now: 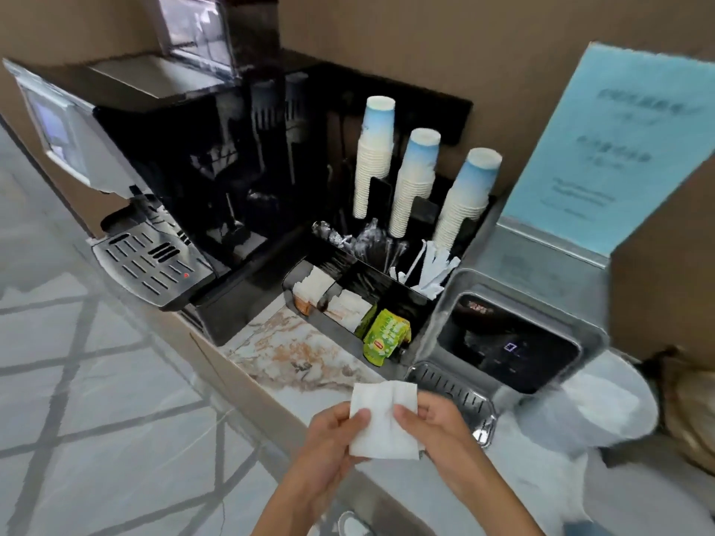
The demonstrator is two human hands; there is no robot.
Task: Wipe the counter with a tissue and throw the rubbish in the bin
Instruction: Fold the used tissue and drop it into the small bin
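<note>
A white folded tissue (383, 417) is held flat in front of me, above the near edge of the marble counter (294, 350). My left hand (329, 442) pinches its left side with the thumb on top. My right hand (437, 427) pinches its right side the same way. The counter's bare patch, white with brown veins, lies just beyond the tissue. No rubbish is clearly visible on it. A round bin lined with a clear plastic bag (603, 404) sits at the right, beside the counter.
A black coffee machine (174, 195) fills the left of the counter. A black organiser (348, 299) holds napkins, stirrers, green tea packets (387, 336) and three stacks of paper cups (414, 179). A steel water dispenser (510, 334) with a drip tray stands at the right.
</note>
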